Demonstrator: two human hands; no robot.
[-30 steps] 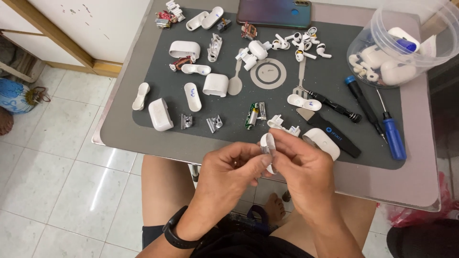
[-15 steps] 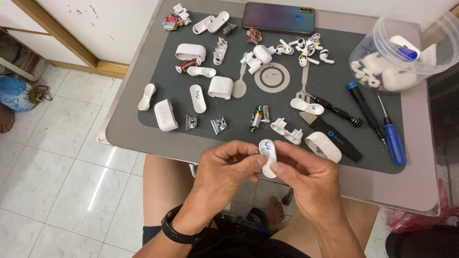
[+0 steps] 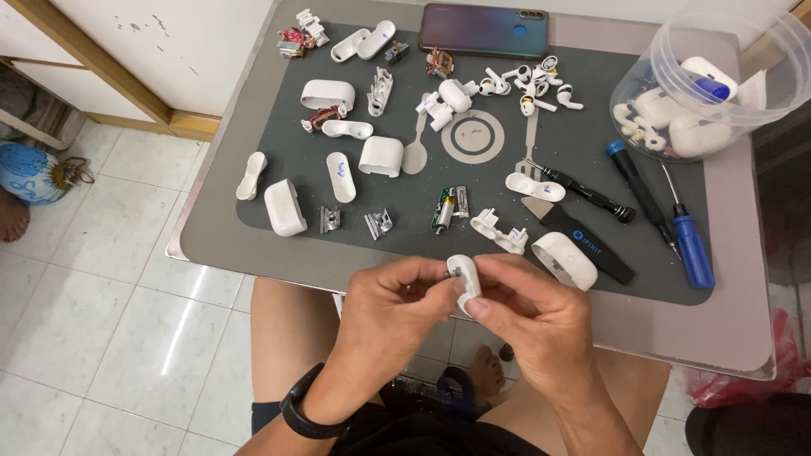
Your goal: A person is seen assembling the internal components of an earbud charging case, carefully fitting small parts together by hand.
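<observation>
Both my hands meet over the near edge of the table, pinching one small white plastic case half (image 3: 465, 280). My left hand (image 3: 395, 306) grips its left side with thumb and fingers; a black band sits on that wrist. My right hand (image 3: 534, 317) holds the right side, thumb pressed under the piece. A small metal part shows at the piece's left end. Just beyond lie a white curved shell (image 3: 563, 260) and a white inner frame (image 3: 498, 230) on the dark grey mat (image 3: 422, 236).
Scattered on the mat are white earbud case parts (image 3: 285, 207), earbuds (image 3: 532, 84), a small battery (image 3: 445, 209), a black pry tool (image 3: 591, 241) and blue-handled screwdrivers (image 3: 691, 249). A phone (image 3: 483, 29) lies at the far edge. A clear tub (image 3: 701, 84) of white parts stands far right.
The white piece has been turned between my fingers and both hands have shifted slightly toward me. The view moved a little; the things on the mat stayed put.
</observation>
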